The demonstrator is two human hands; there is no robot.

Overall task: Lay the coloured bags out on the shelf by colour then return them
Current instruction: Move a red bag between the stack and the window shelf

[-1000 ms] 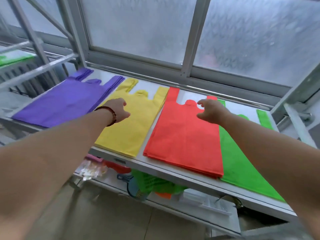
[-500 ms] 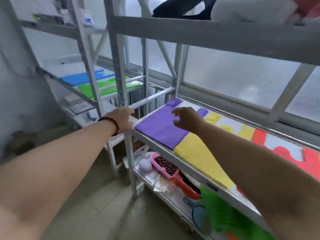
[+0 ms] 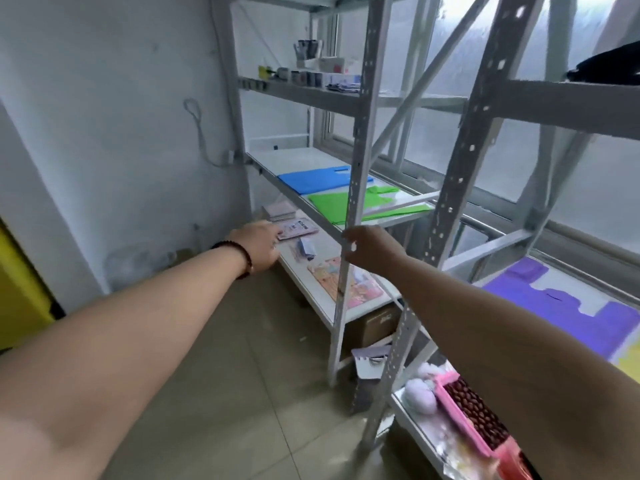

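Blue bag: flat on the far shelf, green bag just beside it. Purple bag: flat on the near shelf, right. Left hand and right hand: both empty, fingers loosely spread, outstretched toward the far shelf.

Blue bags; green bags; purple bags; pink tray; grey-white shelf frame.
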